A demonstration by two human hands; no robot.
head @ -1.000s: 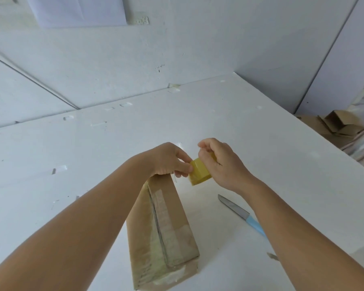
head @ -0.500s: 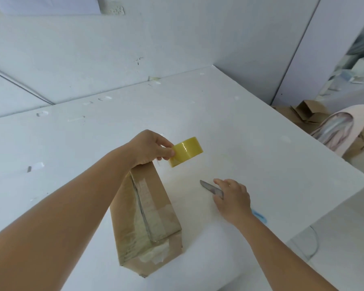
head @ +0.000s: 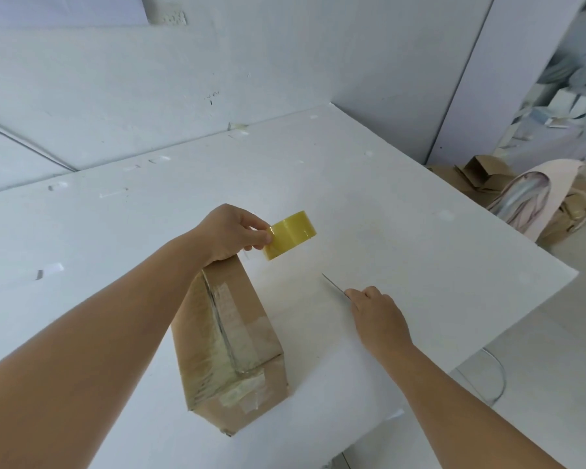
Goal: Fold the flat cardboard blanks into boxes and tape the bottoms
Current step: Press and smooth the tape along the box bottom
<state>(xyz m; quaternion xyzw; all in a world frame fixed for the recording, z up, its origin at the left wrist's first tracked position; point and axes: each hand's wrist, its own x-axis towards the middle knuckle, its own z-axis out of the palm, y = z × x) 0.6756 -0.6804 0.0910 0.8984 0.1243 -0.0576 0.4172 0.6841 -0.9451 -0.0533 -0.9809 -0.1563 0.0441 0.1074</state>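
Pinching a glossy yellow tape roll [head: 290,234], the left hand [head: 232,231] tops the taped cardboard box [head: 230,336]; the right hand [head: 378,313] grips a thin knife [head: 334,286]

Right hand [head: 379,316]: we have taken it off the tape roll [head: 290,234] and closed it on the knife [head: 334,286]. Tape roll: now pinched by our left hand [head: 230,233] alone.

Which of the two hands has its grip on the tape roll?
The left hand pinches the yellow tape roll above the far end of the box. The right hand is down on the knife instead.
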